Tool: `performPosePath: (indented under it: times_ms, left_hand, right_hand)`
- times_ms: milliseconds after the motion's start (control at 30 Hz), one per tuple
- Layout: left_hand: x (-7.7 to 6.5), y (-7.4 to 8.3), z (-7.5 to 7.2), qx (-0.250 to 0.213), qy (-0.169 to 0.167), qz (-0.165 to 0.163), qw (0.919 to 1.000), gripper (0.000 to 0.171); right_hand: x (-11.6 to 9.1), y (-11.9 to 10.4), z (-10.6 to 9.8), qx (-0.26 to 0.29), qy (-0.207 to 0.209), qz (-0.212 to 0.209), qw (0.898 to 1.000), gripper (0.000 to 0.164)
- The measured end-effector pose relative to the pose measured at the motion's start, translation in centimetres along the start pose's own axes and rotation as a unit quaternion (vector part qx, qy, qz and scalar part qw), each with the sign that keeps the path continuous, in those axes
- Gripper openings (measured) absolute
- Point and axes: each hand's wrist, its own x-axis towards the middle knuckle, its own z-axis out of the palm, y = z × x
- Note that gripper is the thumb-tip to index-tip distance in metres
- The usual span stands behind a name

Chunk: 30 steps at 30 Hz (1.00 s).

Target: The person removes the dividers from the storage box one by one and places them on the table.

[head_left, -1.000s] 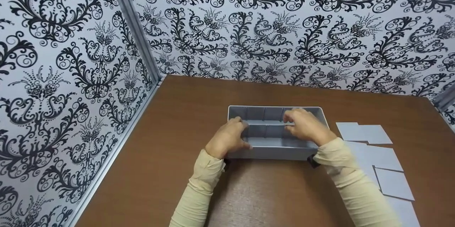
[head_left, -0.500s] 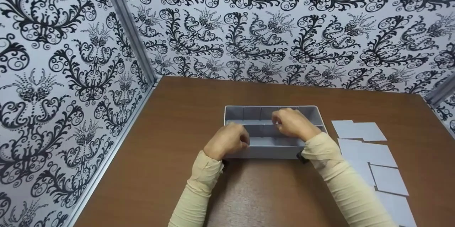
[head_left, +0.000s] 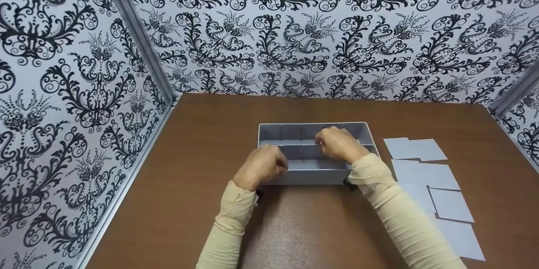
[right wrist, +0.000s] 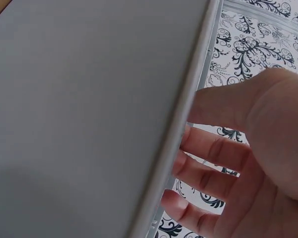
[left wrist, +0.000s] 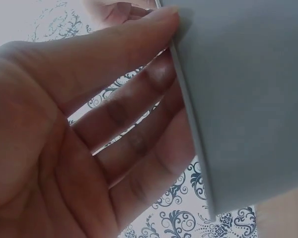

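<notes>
A grey plastic storage bin [head_left: 303, 176] stands on the brown table, with a long divider [head_left: 294, 145] parting it lengthwise. My left hand [head_left: 262, 166] grips the front wall near its left end. In the left wrist view, the left thumb [left wrist: 159, 25] presses on the outer face while the fingers [left wrist: 139, 141] lie behind the rim. My right hand [head_left: 340, 144] reaches over the bin, its fingers curled at the divider right of the middle. The front wall [right wrist: 99, 104] hides the right fingertips and thumb tip in the right wrist view.
Several white rectangular sheets [head_left: 425, 174] lie side by side on the table [head_left: 202, 134], right of the bin. A patterned wall [head_left: 311, 29] rises behind the table, and another stands at the left.
Both hands have closed from a looser, spread pose; the right hand has moved slightly left along the divider. The whole scene shifts left in the head view. The bin stays about level.
</notes>
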Motion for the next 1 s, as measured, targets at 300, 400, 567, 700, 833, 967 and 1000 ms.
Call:
performPosePath:
  times_ms: [300, 400, 567, 700, 833, 967, 1000]
  left_hand:
    - [-0.14, 0.03, 0.07, -0.008, -0.002, -0.003, 1.0, 0.011]
    - [-0.08, -0.05, 0.14, -0.01, -0.001, -0.002, 0.9999, 0.013]
    - [0.08, -0.1, 0.18, -0.02, 0.002, 0.001, 0.9998, 0.02]
    - [0.05, -0.11, 0.11, -0.022, -0.002, -0.004, 0.9998, 0.022]
    - [-0.02, -0.17, 0.12, -0.026, 0.001, -0.006, 0.9997, 0.023]
    - [-0.07, -0.27, 0.15, -0.033, 0.008, 0.002, 0.9994, 0.026]
    - [-0.1, -0.3, 0.17, -0.034, 0.01, 0.003, 0.9994, 0.026]
  right_hand:
    - [0.01, -0.12, -0.11, -0.01, 0.001, 0.014, 1.0, 0.028]
    - [0.1, -0.05, -0.1, -0.016, 0.007, 0.009, 1.0, 0.029]
    - [-0.02, 0.26, -0.03, -0.023, 0.022, -0.006, 0.999, 0.029]
    - [-0.11, 0.26, -0.2, -0.021, 0.017, -0.005, 1.0, 0.028]
    - [-0.16, 0.17, -0.47, -0.019, 0.011, -0.003, 1.0, 0.029]
    - [-0.17, 0.02, -0.75, -0.019, 0.013, -0.001, 1.0, 0.029]
    - [-0.16, -0.03, -0.8, -0.019, 0.014, -0.002, 1.0, 0.029]
